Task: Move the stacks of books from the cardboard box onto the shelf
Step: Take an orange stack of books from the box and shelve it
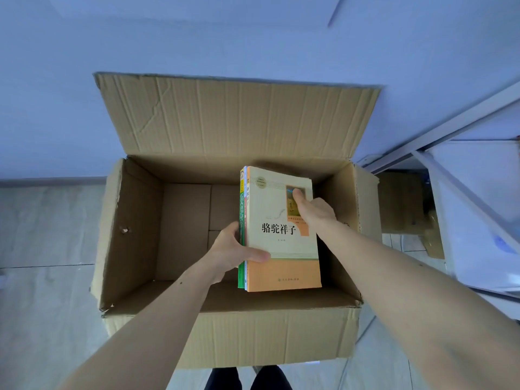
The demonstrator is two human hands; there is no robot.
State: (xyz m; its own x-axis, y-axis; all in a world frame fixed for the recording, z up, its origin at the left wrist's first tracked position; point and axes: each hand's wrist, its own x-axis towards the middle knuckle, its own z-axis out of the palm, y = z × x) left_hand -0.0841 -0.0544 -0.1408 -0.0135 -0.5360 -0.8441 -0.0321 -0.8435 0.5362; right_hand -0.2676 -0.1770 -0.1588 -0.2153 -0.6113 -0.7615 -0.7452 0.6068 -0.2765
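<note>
A small stack of books [281,240] hangs inside the open cardboard box [135,226], toward its right side. The top book has a cream and orange cover with black characters; a green spine shows underneath at the left. My left hand [233,249] grips the stack's left edge, thumb across the cover. My right hand [315,212] holds the right edge, thumb on the small cover picture. The box floor to the left of the stack is bare cardboard. A white metal shelf [464,175] stands at the right.
The box's back flap [239,119] stands upright against a pale blue wall. More cardboard [402,204] lies under the shelf frame. Light wood floor spreads left of the box. My legs show below the box's near wall.
</note>
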